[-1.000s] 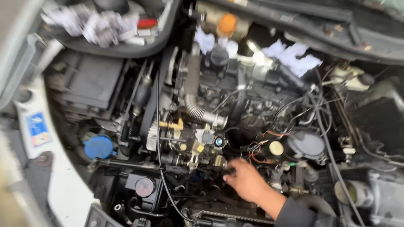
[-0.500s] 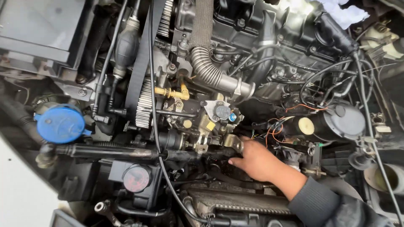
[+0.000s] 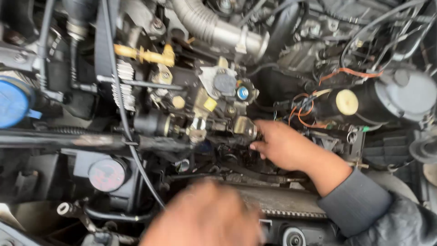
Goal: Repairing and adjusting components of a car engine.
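Brass-coloured fitting (image 3: 244, 126) sits mid-scene on the engine's pump assembly (image 3: 214, 98), and the right hand (image 3: 282, 146) touches it with its fingertips, grip loosely curled; whether it actually clasps the part I cannot tell. Left hand (image 3: 207, 218) is a near blur, grip unreadable. Blue cap (image 3: 11, 101) lies far left, ribbed hose (image 3: 214, 27) beyond.

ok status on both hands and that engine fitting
Right hand fingertips on brass fitting, grip unclear. Left hand blurred, low, empty-looking. Black cable and orange wires close by.
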